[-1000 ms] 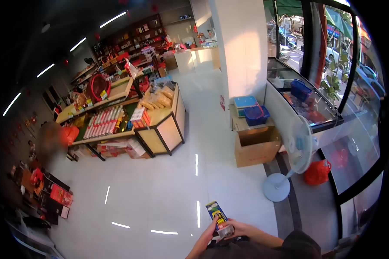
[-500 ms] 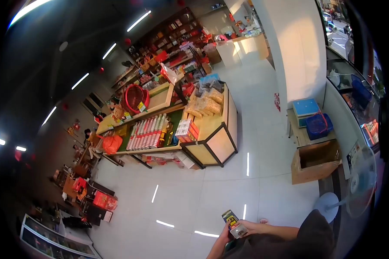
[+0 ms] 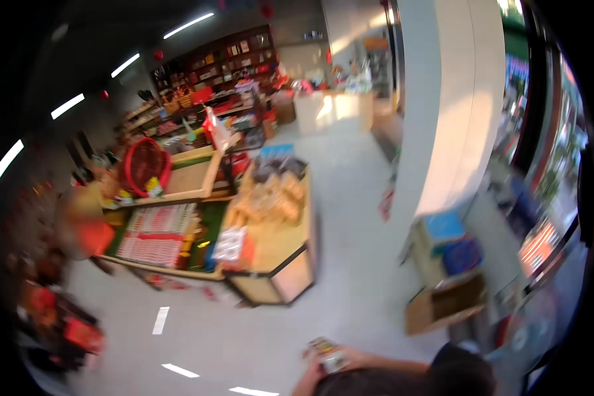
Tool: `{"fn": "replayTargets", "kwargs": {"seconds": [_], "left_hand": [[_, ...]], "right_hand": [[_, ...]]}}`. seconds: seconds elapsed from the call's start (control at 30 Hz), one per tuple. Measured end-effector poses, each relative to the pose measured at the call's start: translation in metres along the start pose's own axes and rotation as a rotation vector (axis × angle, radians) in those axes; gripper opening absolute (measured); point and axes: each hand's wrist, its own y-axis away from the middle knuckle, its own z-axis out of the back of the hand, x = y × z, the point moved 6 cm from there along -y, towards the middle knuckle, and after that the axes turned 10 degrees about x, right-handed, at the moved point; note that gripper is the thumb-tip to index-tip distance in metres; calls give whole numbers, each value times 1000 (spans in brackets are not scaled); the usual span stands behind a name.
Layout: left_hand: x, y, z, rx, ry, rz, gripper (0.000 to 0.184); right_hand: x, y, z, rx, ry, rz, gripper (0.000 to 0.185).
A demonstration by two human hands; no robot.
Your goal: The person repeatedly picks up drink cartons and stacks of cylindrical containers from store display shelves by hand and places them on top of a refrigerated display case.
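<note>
Low in the view, close to my body, a small printed pack [image 3: 323, 344] and a silvery-grey pack [image 3: 335, 361] are held together. My left hand [image 3: 315, 367] is closed round their left side. From the right, my right hand [image 3: 354, 357] grips the silvery-grey one. Both packs are blurred, so their contents and print cannot be read. A dark sleeve [image 3: 461, 369] covers part of my right arm.
Ahead stands a display stand [image 3: 287, 274] with bagged goods and rows of red-and-white packages. To the right are a pillar [image 3: 435, 119], an open cardboard box [image 3: 419, 313], a blue basket [image 3: 462, 256] and a clear-bladed fan [image 3: 525, 336]. A counter [image 3: 333, 115] stands farther back.
My view has turned to the right and levelled, so the display stand now sits further left and lower. Both hands still hold the packs, now slightly lower and further left in view.
</note>
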Motion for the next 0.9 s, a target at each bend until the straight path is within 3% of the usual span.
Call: {"fn": "replayTargets", "kwargs": {"seconds": [0.07, 0.1, 0.13, 0.17, 0.2, 0.23, 0.27, 0.3, 0.37, 0.43, 0.5, 0.53, 0.57, 0.6, 0.7, 0.77, 0.8, 0.83, 0.9], "left_hand": [[-53, -29, 0, 3, -81, -11, 52], [-72, -37, -7, 6, -81, -2, 52], [-98, -51, -8, 17, -61, 6, 53], [-124, -58, -29, 51, -125, -56, 54], [-156, -11, -92, -21, -180, -114, 50], [-165, -20, -102, 31, -174, -138, 58], [-174, -21, -118, 122, -86, -202, 58], [-183, -17, -129, 133, -66, -85, 56], [-206, -20, -135, 157, -27, -101, 53], [-219, -9, -143, 212, -123, -183, 49], [-225, -5, -150, 69, -258, -179, 46], [-246, 28, -172, 44, -350, -156, 45], [-288, -25, -148, 164, -327, -59, 47], [-310, -24, -151, 158, -313, -78, 49], [-380, -28, -153, 60, -239, -321, 45], [-416, -62, -139, 95, -62, -412, 44], [-436, -60, -145, 47, 63, -544, 48], [-451, -80, -128, -122, 117, -508, 48], [-469, -121, -100, -230, 308, -635, 46]], "right_hand": [[-82, -32, 27, -339, -952, -493, 25], [-76, -39, 48, -326, -650, -535, 26], [-89, -52, 62, -458, -772, -671, 27], [-95, -63, 84, -528, -714, -636, 29], [-67, -88, 92, -483, -578, -582, 30], [-53, -97, 98, -635, -576, -643, 35], [-83, -94, 122, -484, -632, -591, 33], [-79, -96, 137, -547, -559, -656, 42], [-67, -121, 149, -501, -422, -785, 45], [-46, -128, 153, -508, -437, -728, 49], [-61, -124, 174, -503, -439, -730, 53], [-65, -136, 190, -488, -419, -756, 54], [-86, -186, 228, -408, -449, -801, 53], [-95, -207, 246, -356, -429, -834, 54], [-100, -285, 277, -194, -408, -903, 51], [-114, -333, 319, -28, -221, -868, 52], [-102, -360, 323, -2, -144, -907, 49], [-92, -398, 322, 26, -89, -933, 47], [-118, -443, 335, 217, -66, -1128, 46]]}}
